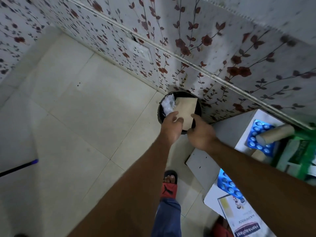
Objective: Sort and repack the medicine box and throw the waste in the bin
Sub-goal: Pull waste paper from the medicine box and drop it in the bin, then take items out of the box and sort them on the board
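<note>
A round black bin (199, 106) stands on the floor against the flowered wall. Over its mouth hangs a flat brown paper envelope (185, 108), with crumpled clear plastic (168, 104) beside it at the bin's left rim. My left hand (171, 124) touches the envelope's lower left edge with its fingers apart; whether it also holds the plastic is unclear. My right hand (201, 134) pinches the envelope's lower right corner.
A white table (205, 163) at the right carries blue blister packs (259, 137), a cardboard tube (275, 134), a green box (301, 151) and a plaster pack (246, 226). My sandalled foot (169, 183) stands on the tiled floor. A dark stick (18, 167) lies far left.
</note>
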